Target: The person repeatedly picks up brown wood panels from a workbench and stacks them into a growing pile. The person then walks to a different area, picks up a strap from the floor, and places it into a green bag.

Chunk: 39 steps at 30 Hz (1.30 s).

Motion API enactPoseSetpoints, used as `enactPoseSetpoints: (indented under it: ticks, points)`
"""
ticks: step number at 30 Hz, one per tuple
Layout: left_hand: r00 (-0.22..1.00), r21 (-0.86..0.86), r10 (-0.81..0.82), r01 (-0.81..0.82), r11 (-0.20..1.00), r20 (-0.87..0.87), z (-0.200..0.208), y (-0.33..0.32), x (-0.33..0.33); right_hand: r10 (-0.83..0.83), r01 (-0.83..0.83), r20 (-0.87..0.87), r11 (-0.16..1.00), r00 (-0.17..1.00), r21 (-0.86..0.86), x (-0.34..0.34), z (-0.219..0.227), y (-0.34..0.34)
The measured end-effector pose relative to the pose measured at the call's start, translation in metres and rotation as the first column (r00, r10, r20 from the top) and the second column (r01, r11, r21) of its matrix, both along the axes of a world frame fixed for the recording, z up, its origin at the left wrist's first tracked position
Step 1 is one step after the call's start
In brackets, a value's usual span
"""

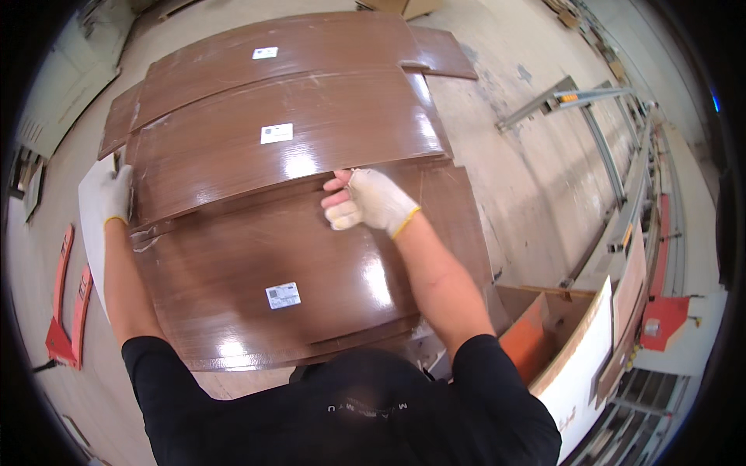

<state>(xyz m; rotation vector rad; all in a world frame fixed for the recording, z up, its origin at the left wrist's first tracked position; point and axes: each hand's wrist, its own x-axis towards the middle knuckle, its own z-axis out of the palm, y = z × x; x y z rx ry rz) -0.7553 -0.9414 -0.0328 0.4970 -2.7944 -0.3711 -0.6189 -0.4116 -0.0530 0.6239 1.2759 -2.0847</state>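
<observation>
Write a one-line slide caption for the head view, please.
Gloved left hand and right hand grip the edges of a glossy brown panel on a stack.

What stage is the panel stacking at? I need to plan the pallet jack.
Several glossy brown panels already lie stacked, including the near panel and far panel. In hand: the middle panel, gripped at its left edge by the gloved left hand and at its near edge by the right hand. It sits skewed, not yet squared.

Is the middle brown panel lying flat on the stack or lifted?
Cannot tell for sure: the middle brown panel overlaps the panel below, gripped by the left hand and right hand.
</observation>
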Motion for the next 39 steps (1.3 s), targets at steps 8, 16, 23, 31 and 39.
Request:
enactPoseSetpoints:
  ticks: [8, 16, 23, 31, 39]
  points:
    - [0.702, -0.302, -0.703, 0.651, 0.697, -0.11, -0.045, 0.167, 0.102, -0.202, 0.245, -0.154, 0.897, 0.967, 0.367, 0.191, 0.047, 0.112]
    - [0.781, -0.339, -0.556, 0.46, 0.821, -0.285, -0.003, 0.166, 0.051, -0.401, 0.356, -0.226, 0.286, 0.888, 0.89, 0.487, 0.052, 0.2]
    - [0.42, -0.243, -0.738, 0.758, 0.605, -0.529, -0.04, 0.339, 0.152, -0.58, 0.586, -0.358, -0.804, -0.732, 0.103, 0.779, -0.002, 0.282]
    - [-0.233, 0.396, -0.84, 0.799, -0.453, -0.491, -0.006, 0.696, 0.402, -0.368, 0.595, -0.797, -0.804, -0.479, 0.014, 0.935, -0.056, 0.445]
    - [-0.805, 0.615, -0.523, 0.267, -0.742, -0.281, 0.033, 0.937, 0.705, -0.182, 0.349, -0.471, -0.89, -0.863, -0.294, 0.893, -0.026, 0.467]
